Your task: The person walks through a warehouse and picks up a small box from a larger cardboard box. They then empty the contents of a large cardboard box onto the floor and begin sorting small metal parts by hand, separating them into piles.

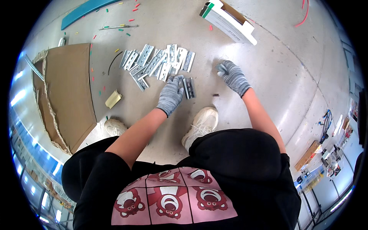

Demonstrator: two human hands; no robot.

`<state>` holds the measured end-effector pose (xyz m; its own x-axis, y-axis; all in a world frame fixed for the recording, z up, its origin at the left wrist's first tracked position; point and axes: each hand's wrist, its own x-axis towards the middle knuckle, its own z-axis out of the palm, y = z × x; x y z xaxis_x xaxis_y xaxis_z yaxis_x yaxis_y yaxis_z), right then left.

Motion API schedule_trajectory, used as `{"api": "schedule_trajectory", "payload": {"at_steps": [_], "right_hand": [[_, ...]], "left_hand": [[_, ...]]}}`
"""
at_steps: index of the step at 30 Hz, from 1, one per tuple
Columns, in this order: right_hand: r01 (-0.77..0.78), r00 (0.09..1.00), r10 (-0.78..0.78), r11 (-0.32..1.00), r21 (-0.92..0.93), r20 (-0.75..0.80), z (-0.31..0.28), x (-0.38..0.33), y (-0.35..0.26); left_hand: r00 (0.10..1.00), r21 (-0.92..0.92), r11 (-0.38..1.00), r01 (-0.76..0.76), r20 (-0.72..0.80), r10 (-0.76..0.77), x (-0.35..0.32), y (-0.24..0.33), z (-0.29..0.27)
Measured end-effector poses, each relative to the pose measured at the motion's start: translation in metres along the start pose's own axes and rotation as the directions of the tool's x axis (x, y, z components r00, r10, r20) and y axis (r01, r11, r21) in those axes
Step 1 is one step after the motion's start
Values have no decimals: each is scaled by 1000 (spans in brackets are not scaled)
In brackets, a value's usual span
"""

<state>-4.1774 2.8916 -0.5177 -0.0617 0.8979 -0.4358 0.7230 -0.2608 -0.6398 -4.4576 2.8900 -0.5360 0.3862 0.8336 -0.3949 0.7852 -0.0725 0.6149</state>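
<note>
Short slotted metal rail pieces (155, 63) lie in a loose, overlapping pile on the floor in front of me. One separate rail piece (189, 88) lies nearer, just right of my left hand (170, 96). That hand wears a grey knit glove; its fingers reach the pile's near edge, with the thumb apart and nothing seen between them. Farther right, my gloved right hand (234, 77) is held away from the pile, its fingers bent together. Whatever its fingertips may hold is hidden. A small dark piece (216, 94) lies on the floor between my hands.
An opened white and green carton (230, 23) lies at the far right. Flattened cardboard (71, 84) covers the floor at left, with a folded tan scrap (113, 99) beside it. Small coloured tubes, a thin metal rod (119, 27) and a blue panel (86, 12) lie beyond.
</note>
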Motion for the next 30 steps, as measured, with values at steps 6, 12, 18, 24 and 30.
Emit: {"api": "schedule_trajectory", "payload": {"at_steps": [6, 12, 18, 24, 30], "right_hand": [[81, 989, -66, 990, 119, -131, 80, -22, -19], [-170, 985, 161, 957, 236, 57, 77, -14, -41], [276, 894, -234, 959, 59, -382, -61, -4, -94], [31, 853, -154, 968, -248, -498, -170, 62, -120], [158, 591, -578, 767, -622, -563, -138, 81, -107]], "left_hand": [[964, -427, 882, 201, -74, -255, -5, 17, 22], [929, -960, 0, 280, 271, -254, -8, 25, 40], [992, -895, 445, -15, -70, -107, 10, 69, -11], [961, 185, 975, -123, -225, 163, 38, 40, -49], [981, 496, 868, 0, -169, 97, 53, 9, -81]]}}
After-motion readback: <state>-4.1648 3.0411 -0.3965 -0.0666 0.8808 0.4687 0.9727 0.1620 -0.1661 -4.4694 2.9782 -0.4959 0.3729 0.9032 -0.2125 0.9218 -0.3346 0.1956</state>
